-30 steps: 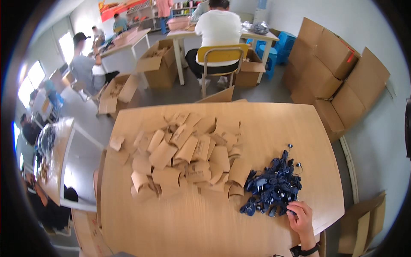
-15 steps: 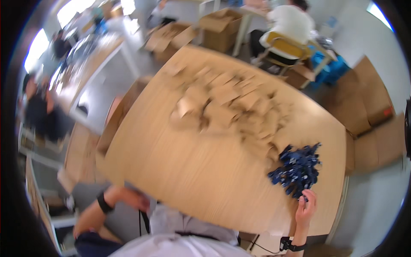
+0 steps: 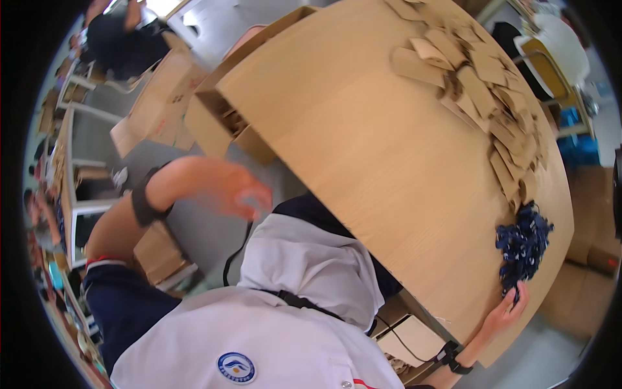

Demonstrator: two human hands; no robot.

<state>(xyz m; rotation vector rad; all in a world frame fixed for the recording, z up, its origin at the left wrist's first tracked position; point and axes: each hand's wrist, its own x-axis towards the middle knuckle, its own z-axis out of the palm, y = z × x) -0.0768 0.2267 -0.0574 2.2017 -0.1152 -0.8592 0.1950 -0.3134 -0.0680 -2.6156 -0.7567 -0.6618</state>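
Note:
My right hand (image 3: 507, 312) rests on the near edge of the wooden table (image 3: 389, 162), its fingertips pinching a dark blue piece at the bottom of a heap of dark blue pieces (image 3: 522, 241). My left hand (image 3: 245, 194) is blurred and hangs in the air off the table's left side, near an open cardboard box (image 3: 223, 123); I cannot make out anything in it. Several folded brown cardboard pieces (image 3: 479, 91) lie spread over the far side of the table. My white hooded top (image 3: 291, 311) fills the lower middle.
A person in dark clothes (image 3: 123, 39) sits at the upper left among cardboard boxes and white tables. Another person sits on a yellow chair (image 3: 549, 72) beyond the table. Brown boxes (image 3: 593, 214) stand at the right, and a small one (image 3: 159, 253) lies under my left forearm.
The view has swung down and to the left, so my own chest and left arm now fill it. My left hand has moved up beside the table. My right hand stays at the blue heap.

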